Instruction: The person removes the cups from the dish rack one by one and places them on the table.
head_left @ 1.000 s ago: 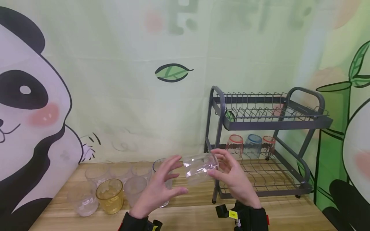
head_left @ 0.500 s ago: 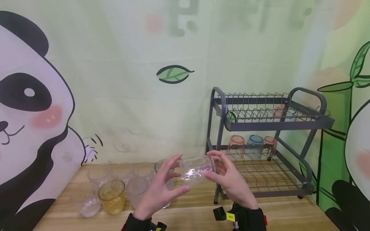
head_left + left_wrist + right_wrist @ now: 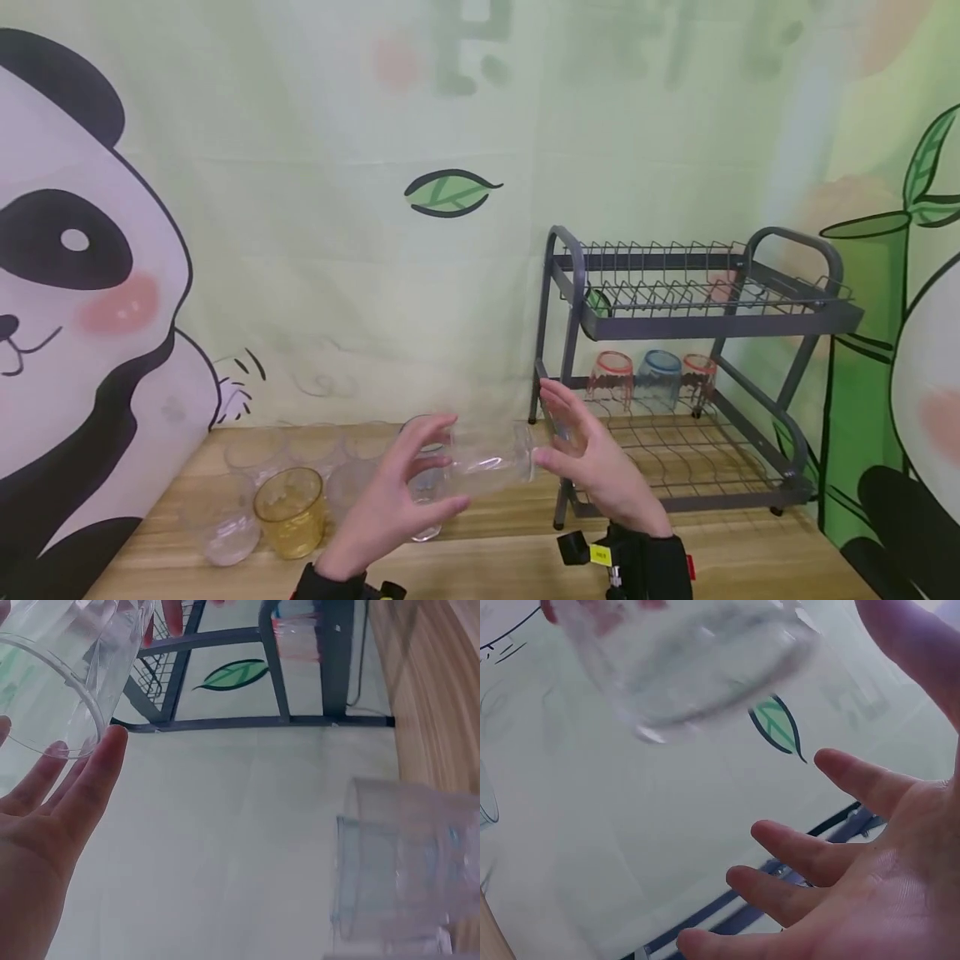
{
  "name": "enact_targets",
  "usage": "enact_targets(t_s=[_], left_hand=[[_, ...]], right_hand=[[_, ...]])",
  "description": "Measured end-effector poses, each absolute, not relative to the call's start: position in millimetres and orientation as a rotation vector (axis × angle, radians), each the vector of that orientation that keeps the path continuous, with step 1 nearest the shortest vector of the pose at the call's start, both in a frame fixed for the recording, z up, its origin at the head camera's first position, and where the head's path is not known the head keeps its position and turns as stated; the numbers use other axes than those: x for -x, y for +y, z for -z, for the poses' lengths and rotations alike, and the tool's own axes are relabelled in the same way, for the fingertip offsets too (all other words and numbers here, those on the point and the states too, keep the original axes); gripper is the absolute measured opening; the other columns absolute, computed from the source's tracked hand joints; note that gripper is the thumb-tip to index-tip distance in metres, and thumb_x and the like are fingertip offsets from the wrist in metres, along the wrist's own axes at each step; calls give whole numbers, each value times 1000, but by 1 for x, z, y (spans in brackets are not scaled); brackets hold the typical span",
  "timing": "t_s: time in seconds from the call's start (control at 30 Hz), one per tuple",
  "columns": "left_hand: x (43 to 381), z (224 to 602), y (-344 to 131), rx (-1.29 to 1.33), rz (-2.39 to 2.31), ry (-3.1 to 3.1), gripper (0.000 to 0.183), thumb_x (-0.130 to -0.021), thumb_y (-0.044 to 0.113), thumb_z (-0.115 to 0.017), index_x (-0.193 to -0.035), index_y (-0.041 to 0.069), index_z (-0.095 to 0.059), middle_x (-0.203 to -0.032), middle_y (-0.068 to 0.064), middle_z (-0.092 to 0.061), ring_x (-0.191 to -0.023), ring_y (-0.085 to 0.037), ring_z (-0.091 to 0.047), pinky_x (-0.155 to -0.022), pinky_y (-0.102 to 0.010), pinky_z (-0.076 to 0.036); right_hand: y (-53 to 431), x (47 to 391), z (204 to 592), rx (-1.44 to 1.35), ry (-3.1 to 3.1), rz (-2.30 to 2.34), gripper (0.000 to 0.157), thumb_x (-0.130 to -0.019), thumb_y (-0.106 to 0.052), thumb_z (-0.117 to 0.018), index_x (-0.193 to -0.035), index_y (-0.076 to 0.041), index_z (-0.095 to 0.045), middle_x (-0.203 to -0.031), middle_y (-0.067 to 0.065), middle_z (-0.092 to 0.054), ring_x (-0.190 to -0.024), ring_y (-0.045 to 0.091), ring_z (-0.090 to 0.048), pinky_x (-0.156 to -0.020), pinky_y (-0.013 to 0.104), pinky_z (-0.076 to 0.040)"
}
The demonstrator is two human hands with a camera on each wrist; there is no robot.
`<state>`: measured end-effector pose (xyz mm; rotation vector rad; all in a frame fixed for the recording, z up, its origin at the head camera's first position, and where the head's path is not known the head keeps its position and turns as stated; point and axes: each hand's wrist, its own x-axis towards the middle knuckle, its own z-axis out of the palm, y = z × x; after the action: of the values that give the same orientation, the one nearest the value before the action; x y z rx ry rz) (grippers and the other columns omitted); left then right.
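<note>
A clear drinking glass (image 3: 487, 458) lies sideways in the air above the table. My left hand (image 3: 393, 492) holds it at the rim end, with fingers and thumb spread around it. In the left wrist view, fingertips (image 3: 112, 746) meet the rim of the glass (image 3: 112, 656). Facing its base, my right hand (image 3: 603, 471) has its fingers extended. A gap shows between that right hand (image 3: 840, 862) and the glass (image 3: 705, 682) in the right wrist view.
On the wooden table (image 3: 495, 567), an amber glass (image 3: 290, 512) and several clear glasses (image 3: 228, 533) stand at left. A two-tier dark dish rack (image 3: 720, 327) stands right, its lower tier holding a blue glass (image 3: 658, 382) and two red-rimmed glasses (image 3: 611, 383), upside down.
The glass has moved left with my left hand. My right hand, earlier holding its right end, has let go and its fingers have spread.
</note>
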<state>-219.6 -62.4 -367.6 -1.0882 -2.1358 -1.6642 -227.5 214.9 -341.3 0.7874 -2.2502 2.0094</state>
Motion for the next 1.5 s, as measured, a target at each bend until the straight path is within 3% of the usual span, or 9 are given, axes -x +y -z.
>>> enact_targets(t_s=[0.13,0.4,0.77,0.97,1.13,1.23,1.3,1.37,1.5], left_hand=[[216,373,-80,1088,1601,-2202,76,-82,21,-82,-146,26,-41,-144,1,-42,-125,-21,-47,-95,-39,-49],[211,381,-111,1029,1380,-2366,77,-77,29,-85,-143,30,-45,-136,6,-47,-117,-19,-53,-90,-35,-53],[198,388,-168,1025,1038,-2466,80,-74,29,-87,-143,26,-47,-137,-3,-49,-110,-25,-57,-76,-32,-57],[197,393,-198,1021,976,-2568,79,-74,32,-87,-143,24,-47,-131,-11,-49,-105,-24,-58,-71,-31,-57],[199,399,-226,1039,1009,-2640,76,-77,28,-84,-142,14,-48,-126,-16,-50,-103,-11,-55,-66,-31,-57],[201,403,-240,1040,1038,-2723,76,-80,26,-83,-143,11,-45,-125,-22,-48,-102,-12,-54,-66,-36,-58],[203,405,-251,1047,1036,-2771,77,-80,25,-82,-145,11,-42,-125,-26,-46,-101,-20,-55,-65,-38,-57],[204,406,-262,1044,1018,-2829,78,-81,25,-81,-147,13,-40,-126,-28,-44,-100,-28,-56,-65,-38,-57],[204,408,-286,1023,932,-2924,74,-84,25,-77,-147,18,-39,-126,-30,-44,-98,-28,-55,-65,-29,-54]], right_hand=[[223,230,341,-743,-2249,-1986,76,-91,-13,-69,-153,-22,-28,-160,8,-19,-146,31,-12,-112,62,-15],[250,232,339,-598,-2279,-1940,68,-97,-19,-64,-154,-22,-28,-159,10,-22,-146,33,-16,-108,64,-24],[285,261,330,-499,-2366,-1815,65,-99,-41,-56,-153,-21,-27,-156,12,-28,-141,30,-30,-111,53,-26],[295,292,322,-404,-2514,-1647,70,-96,-52,-55,-153,-20,-29,-156,17,-27,-140,35,-29,-110,51,-29],[302,323,321,-345,-2615,-1480,65,-100,-44,-52,-152,-12,-30,-152,21,-30,-137,41,-32,-105,50,-36],[307,338,322,-349,-2663,-1353,58,-103,-32,-51,-151,-6,-31,-148,23,-36,-133,42,-37,-105,50,-36],[309,347,324,-381,-2704,-1200,53,-103,-26,-51,-148,-2,-35,-146,25,-38,-131,42,-39,-106,51,-34],[310,354,325,-407,-2749,-1024,51,-103,-24,-50,-146,1,-38,-146,27,-37,-136,44,-31,-111,53,-26],[310,364,325,-415,-2838,-812,55,-101,-26,-51,-147,1,-37,-149,29,-31,-141,47,-15,-113,59,-14]])
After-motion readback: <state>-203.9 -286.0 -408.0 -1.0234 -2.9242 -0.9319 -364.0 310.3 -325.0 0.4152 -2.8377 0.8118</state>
